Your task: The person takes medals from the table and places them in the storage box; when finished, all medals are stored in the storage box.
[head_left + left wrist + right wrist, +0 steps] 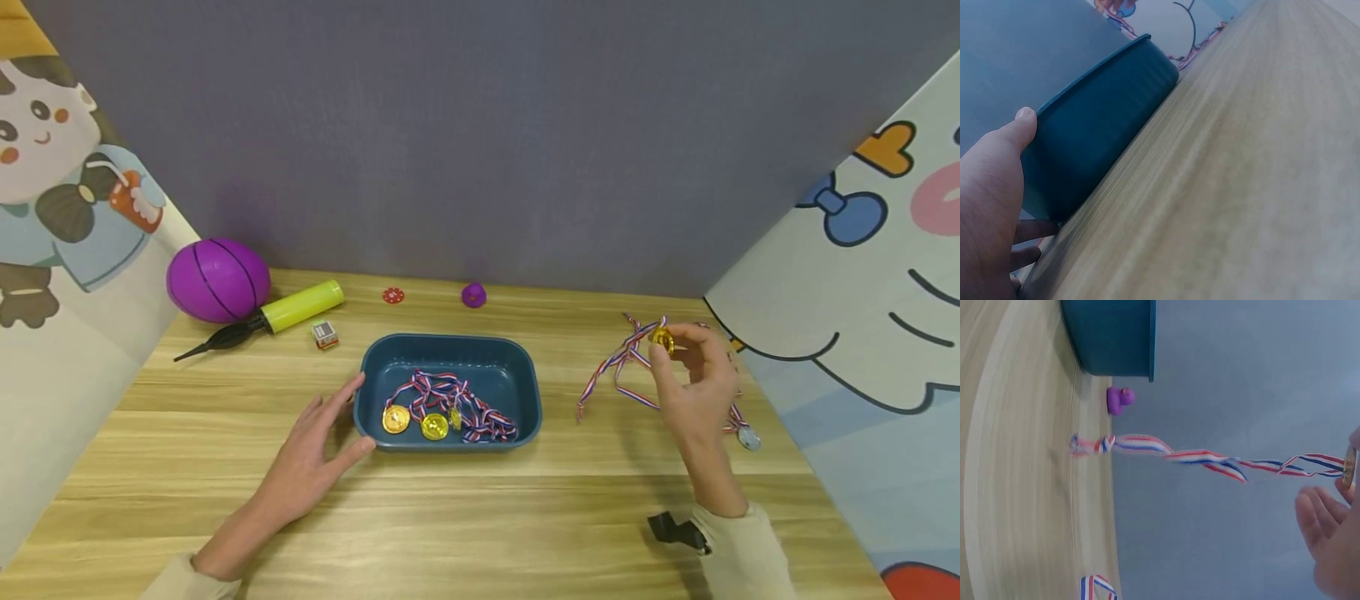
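Note:
My right hand (701,392) pinches a gold medal (663,340) between thumb and fingers, above the right side of the table. Its striped ribbon (1204,456) hangs from it, twisted and knotted at the low end. Beneath that hand more striped ribbons and a silver medal (748,437) lie on the wood, partly hidden by it. My left hand (303,458) rests at the left end of a dark blue basin (450,342), thumb and fingers spread and touching its rim. Inside the basin are gold medals (434,427) and a tangle of red, white and blue ribbons (487,421).
Along the back lie a purple ball (219,281), a yellow hand pump (303,306), a small box (325,334), a red chip (393,295) and a purple rubber duck (473,295). A grey wall (465,150) stands behind, with cartoon-printed panels on both sides.

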### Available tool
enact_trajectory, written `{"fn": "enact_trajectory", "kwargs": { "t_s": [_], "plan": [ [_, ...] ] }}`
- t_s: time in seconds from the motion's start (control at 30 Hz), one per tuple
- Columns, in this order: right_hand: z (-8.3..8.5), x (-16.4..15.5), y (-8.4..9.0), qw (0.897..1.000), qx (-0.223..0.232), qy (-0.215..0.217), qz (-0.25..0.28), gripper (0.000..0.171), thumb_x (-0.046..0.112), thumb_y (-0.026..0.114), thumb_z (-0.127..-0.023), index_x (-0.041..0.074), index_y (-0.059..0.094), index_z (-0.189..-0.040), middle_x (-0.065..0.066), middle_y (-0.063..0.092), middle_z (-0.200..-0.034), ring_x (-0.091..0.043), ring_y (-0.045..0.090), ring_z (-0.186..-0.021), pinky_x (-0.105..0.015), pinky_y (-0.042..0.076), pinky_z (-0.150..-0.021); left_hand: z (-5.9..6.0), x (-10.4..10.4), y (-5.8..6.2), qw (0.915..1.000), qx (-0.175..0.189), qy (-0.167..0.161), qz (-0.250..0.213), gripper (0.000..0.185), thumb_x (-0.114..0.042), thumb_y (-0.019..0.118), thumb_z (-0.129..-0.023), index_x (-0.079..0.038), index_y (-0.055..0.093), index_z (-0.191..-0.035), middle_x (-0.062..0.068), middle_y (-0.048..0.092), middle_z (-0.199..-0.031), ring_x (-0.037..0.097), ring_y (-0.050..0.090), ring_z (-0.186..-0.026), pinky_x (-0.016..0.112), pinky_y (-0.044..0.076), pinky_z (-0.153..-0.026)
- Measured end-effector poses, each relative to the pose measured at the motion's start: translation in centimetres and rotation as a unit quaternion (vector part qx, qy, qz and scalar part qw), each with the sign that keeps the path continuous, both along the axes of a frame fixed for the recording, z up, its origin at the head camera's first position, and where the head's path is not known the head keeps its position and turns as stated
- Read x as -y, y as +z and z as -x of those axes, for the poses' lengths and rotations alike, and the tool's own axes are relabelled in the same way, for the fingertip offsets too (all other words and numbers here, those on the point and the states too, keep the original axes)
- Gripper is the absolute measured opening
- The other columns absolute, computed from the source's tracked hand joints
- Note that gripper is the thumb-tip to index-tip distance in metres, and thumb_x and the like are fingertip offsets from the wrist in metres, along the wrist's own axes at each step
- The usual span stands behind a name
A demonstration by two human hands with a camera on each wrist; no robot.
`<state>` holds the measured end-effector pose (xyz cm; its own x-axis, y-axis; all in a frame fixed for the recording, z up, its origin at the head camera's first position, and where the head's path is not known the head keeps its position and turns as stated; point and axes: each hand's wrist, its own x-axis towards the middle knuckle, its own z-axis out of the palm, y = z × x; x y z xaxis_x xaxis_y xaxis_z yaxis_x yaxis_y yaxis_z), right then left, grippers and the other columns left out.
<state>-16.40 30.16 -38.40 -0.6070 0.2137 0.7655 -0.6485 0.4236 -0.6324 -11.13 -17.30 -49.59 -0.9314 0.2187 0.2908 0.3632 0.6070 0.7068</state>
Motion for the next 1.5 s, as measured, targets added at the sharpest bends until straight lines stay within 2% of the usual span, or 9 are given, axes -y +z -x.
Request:
{"fn": "enact_trajectory", "kwargs": {
  "t_s": [0.2, 0.33, 0.47, 0.57, 0.73, 0.93, 1.17, 1.27, 1.5],
  "plan": [
    [-0.1, 0.7, -0.2, 0.998, 0.037, 0.048, 0.002, 0.028, -0.017, 0.069, -0.089, -0.026, 0.059, -0.114, 0.011, 0.077, -0.103, -0.004, 0.078, -0.093, -0.014, 0.062, -0.087, 0.0, 0.0, 0.0, 1.0, 0.003, 0.0, -0.001, 0.086, -0.036, 0.078, -0.104, -0.034, 0.031, -0.176, 0.016, 0.051, -0.17, 0.054, 0.045, -0.154, 0.078, 0.021, -0.129],
    [0.3, 1.3, -0.2, 0.993, 0.017, 0.108, 0.047, 0.026, -0.017, 0.067, -0.088, -0.028, 0.057, -0.109, 0.002, 0.081, -0.099, -0.009, 0.081, -0.094, -0.017, 0.064, -0.085, 0.0, 0.0, 0.1, 1.0, 0.003, -0.002, -0.001, 0.086, -0.036, 0.078, -0.104, -0.034, 0.031, -0.176, 0.016, 0.05, -0.17, 0.055, 0.045, -0.153, 0.079, 0.021, -0.129],
    [0.9, 1.9, 0.0, 0.978, -0.02, 0.188, 0.092, 0.023, -0.016, 0.063, -0.088, -0.027, 0.055, -0.106, -0.013, 0.084, -0.102, -0.02, 0.083, -0.097, -0.021, 0.065, -0.084, 0.0, 0.0, 0.1, 1.0, 0.0, -0.002, 0.0, 0.086, -0.035, 0.078, -0.104, -0.033, 0.032, -0.176, 0.016, 0.051, -0.17, 0.053, 0.047, -0.153, 0.078, 0.021, -0.129],
    [1.2, 2.4, -0.1, 0.963, -0.037, 0.244, 0.111, 0.021, -0.012, 0.063, -0.092, -0.025, 0.055, -0.108, -0.022, 0.083, -0.106, -0.028, 0.084, -0.099, -0.017, 0.061, -0.072, 0.0, 0.0, 0.0, 1.0, 0.0, -0.002, -0.001, 0.086, -0.035, 0.078, -0.104, -0.034, 0.031, -0.176, 0.016, 0.051, -0.17, 0.053, 0.047, -0.153, 0.077, 0.021, -0.13],
    [1.3, 3.3, -0.5, 0.945, -0.035, 0.299, 0.129, 0.028, -0.003, 0.072, -0.101, -0.022, 0.054, -0.113, -0.028, 0.081, -0.105, -0.031, 0.085, -0.087, -0.02, 0.065, -0.069, 0.0, -0.1, 0.1, 1.0, 0.002, 0.0, 0.002, 0.086, -0.036, 0.078, -0.104, -0.033, 0.032, -0.176, 0.016, 0.052, -0.169, 0.053, 0.047, -0.153, 0.077, 0.021, -0.13],
    [0.9, 4.1, -0.3, 0.96, -0.027, 0.25, 0.125, 0.025, -0.019, 0.063, -0.09, -0.027, 0.055, -0.112, -0.022, 0.083, -0.096, -0.018, 0.081, -0.068, -0.023, 0.065, -0.058, 0.0, -0.1, 0.1, 1.0, 0.004, 0.001, 0.003, 0.086, -0.037, 0.078, -0.104, -0.034, 0.031, -0.176, 0.016, 0.05, -0.17, 0.053, 0.047, -0.153, 0.078, 0.021, -0.129],
    [0.5, 5.3, 0.9, 0.994, -0.038, 0.099, 0.037, 0.033, -0.01, 0.074, -0.081, -0.024, 0.064, -0.11, 0.004, 0.082, -0.091, 0.001, 0.066, -0.057, -0.01, 0.052, -0.052, 0.0, -0.1, 0.1, 1.0, 0.005, 0.001, 0.002, 0.086, -0.037, 0.077, -0.104, -0.032, 0.031, -0.177, 0.016, 0.049, -0.171, 0.054, 0.045, -0.154, 0.078, 0.021, -0.129],
    [0.7, 5.9, 1.4, 0.998, -0.04, 0.053, -0.002, 0.033, -0.005, 0.078, -0.08, -0.018, 0.07, -0.109, 0.013, 0.078, -0.09, 0.005, 0.059, -0.054, -0.007, 0.047, -0.05, 0.0, -0.1, 0.1, 1.0, 0.006, 0.001, 0.001, 0.086, -0.037, 0.078, -0.104, -0.032, 0.032, -0.176, 0.015, 0.048, -0.172, 0.054, 0.044, -0.154, 0.079, 0.021, -0.129],
    [1.3, 7.4, 2.4, 0.999, -0.027, 0.037, -0.018, 0.031, -0.001, 0.081, -0.082, -0.013, 0.073, -0.109, 0.019, 0.076, -0.087, 0.005, 0.057, -0.051, -0.008, 0.042, -0.047, 0.0, -0.1, 0.1, 1.0, 0.008, 0.001, -0.001, 0.086, -0.037, 0.078, -0.104, -0.034, 0.031, -0.176, 0.014, 0.047, -0.173, 0.055, 0.042, -0.156, 0.079, 0.021, -0.128]
  ]
}}
